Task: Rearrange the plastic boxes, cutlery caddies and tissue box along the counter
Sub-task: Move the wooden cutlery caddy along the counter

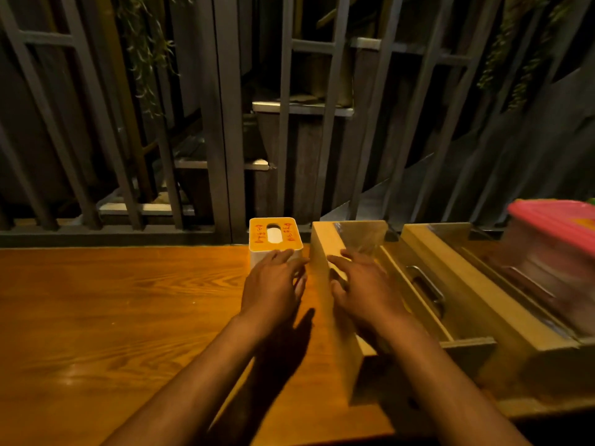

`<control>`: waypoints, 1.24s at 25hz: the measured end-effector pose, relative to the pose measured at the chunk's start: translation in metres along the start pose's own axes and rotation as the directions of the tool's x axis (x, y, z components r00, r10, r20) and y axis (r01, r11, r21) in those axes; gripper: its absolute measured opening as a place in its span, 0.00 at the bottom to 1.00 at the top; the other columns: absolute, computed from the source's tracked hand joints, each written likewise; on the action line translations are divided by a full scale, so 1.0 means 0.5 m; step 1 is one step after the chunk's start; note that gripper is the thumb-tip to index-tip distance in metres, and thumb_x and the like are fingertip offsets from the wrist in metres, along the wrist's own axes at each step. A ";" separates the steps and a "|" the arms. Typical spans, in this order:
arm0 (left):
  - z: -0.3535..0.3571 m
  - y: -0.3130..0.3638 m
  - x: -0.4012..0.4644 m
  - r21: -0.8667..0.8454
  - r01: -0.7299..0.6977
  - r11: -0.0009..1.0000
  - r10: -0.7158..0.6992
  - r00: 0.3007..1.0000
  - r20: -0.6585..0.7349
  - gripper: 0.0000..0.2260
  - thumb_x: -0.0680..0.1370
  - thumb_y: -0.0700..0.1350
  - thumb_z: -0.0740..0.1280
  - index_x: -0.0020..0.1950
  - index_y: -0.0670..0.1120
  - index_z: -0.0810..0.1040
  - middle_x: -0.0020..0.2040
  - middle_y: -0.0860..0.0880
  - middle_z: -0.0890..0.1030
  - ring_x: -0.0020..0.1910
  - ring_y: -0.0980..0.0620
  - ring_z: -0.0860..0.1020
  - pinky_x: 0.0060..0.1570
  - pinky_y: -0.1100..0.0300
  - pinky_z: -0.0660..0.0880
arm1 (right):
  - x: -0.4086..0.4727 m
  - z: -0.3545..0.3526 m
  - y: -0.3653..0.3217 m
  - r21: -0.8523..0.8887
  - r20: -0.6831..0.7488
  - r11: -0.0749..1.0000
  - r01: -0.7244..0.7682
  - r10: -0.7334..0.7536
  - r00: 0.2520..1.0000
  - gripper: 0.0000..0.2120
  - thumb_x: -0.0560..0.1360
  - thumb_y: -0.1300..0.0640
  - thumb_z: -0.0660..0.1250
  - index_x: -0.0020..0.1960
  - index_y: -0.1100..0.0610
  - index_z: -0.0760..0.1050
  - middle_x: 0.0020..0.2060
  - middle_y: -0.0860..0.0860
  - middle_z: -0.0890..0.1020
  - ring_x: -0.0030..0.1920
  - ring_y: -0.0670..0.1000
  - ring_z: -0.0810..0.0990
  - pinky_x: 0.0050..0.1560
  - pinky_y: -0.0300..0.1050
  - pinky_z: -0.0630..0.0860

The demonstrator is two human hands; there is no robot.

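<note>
Both hands are hovering over the near cutlery caddy, taking that as the landmark. My left hand is sitting just left of its left wall, fingers spread wide and empty, fingertips reaching toward the tissue box. My right hand is sitting over the caddy's open top, just right of that same wall, also spread and gripping nothing (can't tell if the palm is touching the rim).

The caddy's long axis is running away from me, near end at the counter front edge, far end by the railing. So the left wall is passing right between my two hands, and both hands are at about the same reach along it. Neither one is clearly nearer.

The tissue box is standing just left of the caddy's far end, close beside it, a thin gap showing between them. The second cutlery caddy is lying right of the first, parallel, apparently touching along the side. A pink-lidded plastic box is sitting further right, on or behind the second caddy (blurred, can't tell which).

My read: I'm setting up to clamp the near caddy's left wall from both sides, or slide the whole caddy sideways. Everything left of the caddy apart from the tissue box is bare wood, so that's the open direction. The tissue box is the thing a leftward slide could bump at the far end.
</note>
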State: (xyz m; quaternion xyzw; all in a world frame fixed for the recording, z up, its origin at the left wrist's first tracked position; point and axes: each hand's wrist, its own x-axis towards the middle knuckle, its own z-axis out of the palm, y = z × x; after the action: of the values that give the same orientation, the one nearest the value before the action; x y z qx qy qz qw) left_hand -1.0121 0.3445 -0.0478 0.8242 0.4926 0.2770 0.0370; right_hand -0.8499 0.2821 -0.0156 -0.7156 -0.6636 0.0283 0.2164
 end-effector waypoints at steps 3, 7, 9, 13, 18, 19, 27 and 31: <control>0.002 0.111 -0.097 -0.165 0.001 0.986 -0.002 1.000 -0.007 0.19 0.78 0.57 0.61 0.69 0.61 0.69 0.72 0.55 0.69 0.72 0.54 0.64 0.67 0.54 0.67 | -0.115 -0.041 0.121 0.039 -0.061 0.997 -0.068 0.070 0.996 0.21 0.76 0.44 0.63 0.68 0.45 0.71 0.70 0.48 0.72 0.70 0.52 0.68 0.70 0.56 0.65; 0.034 0.226 -0.185 -0.126 0.005 0.992 0.014 0.989 0.144 0.24 0.77 0.64 0.58 0.72 0.66 0.60 0.77 0.58 0.58 0.77 0.54 0.52 0.72 0.51 0.59 | -0.198 -0.092 0.237 0.080 -0.004 0.994 -0.076 0.077 0.997 0.28 0.72 0.34 0.62 0.71 0.39 0.65 0.74 0.43 0.64 0.75 0.50 0.59 0.73 0.59 0.60; 0.050 0.264 -0.214 -0.055 0.042 0.998 -0.032 0.984 0.174 0.28 0.75 0.67 0.58 0.73 0.68 0.55 0.79 0.59 0.51 0.77 0.53 0.46 0.71 0.49 0.58 | -0.221 -0.098 0.276 0.017 0.129 1.000 0.016 -0.018 0.991 0.37 0.69 0.29 0.61 0.74 0.35 0.53 0.77 0.39 0.52 0.77 0.49 0.46 0.75 0.59 0.53; 0.085 0.299 -0.224 0.074 0.104 0.992 -0.113 0.985 0.130 0.30 0.76 0.65 0.57 0.75 0.67 0.47 0.80 0.56 0.45 0.78 0.49 0.49 0.70 0.50 0.64 | -0.216 -0.085 0.312 -0.078 0.103 0.987 0.141 -0.133 0.986 0.42 0.71 0.35 0.65 0.74 0.35 0.42 0.78 0.43 0.46 0.77 0.50 0.40 0.76 0.57 0.48; 0.121 0.289 -0.186 0.146 0.124 0.981 -0.131 0.991 0.035 0.29 0.78 0.62 0.57 0.76 0.63 0.49 0.80 0.53 0.50 0.76 0.48 0.56 0.62 0.53 0.72 | -0.176 -0.074 0.323 -0.077 0.085 0.979 0.188 -0.181 0.980 0.40 0.72 0.39 0.67 0.76 0.38 0.46 0.79 0.45 0.49 0.78 0.52 0.43 0.75 0.55 0.46; 0.126 0.282 -0.176 0.147 0.122 0.982 -0.127 0.992 0.024 0.29 0.78 0.62 0.58 0.76 0.62 0.50 0.80 0.52 0.51 0.76 0.48 0.57 0.62 0.53 0.73 | -0.161 -0.071 0.324 -0.064 0.084 0.980 0.187 -0.182 0.980 0.40 0.72 0.40 0.68 0.76 0.38 0.47 0.79 0.45 0.50 0.78 0.52 0.43 0.75 0.56 0.46; 0.129 0.206 -0.102 0.147 0.076 0.986 -0.077 0.997 0.002 0.29 0.77 0.60 0.60 0.76 0.61 0.55 0.79 0.51 0.56 0.74 0.49 0.62 0.59 0.54 0.74 | -0.082 -0.033 0.294 -0.102 0.036 0.981 0.166 -0.163 0.986 0.40 0.72 0.40 0.68 0.76 0.42 0.50 0.79 0.48 0.52 0.78 0.55 0.46 0.75 0.57 0.48; 0.141 0.192 -0.075 0.140 0.086 0.986 -0.088 0.996 0.009 0.29 0.77 0.60 0.60 0.76 0.59 0.55 0.79 0.49 0.56 0.74 0.47 0.63 0.60 0.52 0.74 | -0.046 -0.026 0.300 -0.104 0.051 0.980 0.167 -0.163 0.985 0.40 0.72 0.40 0.69 0.77 0.42 0.50 0.79 0.48 0.53 0.78 0.54 0.47 0.76 0.58 0.50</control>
State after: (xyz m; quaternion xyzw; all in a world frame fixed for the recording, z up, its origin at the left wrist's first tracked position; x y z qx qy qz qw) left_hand -0.9149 0.2794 -0.0912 0.8046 0.5459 0.2336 -0.0047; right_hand -0.7079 0.2524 -0.0618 -0.6680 -0.7256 -0.0105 0.1651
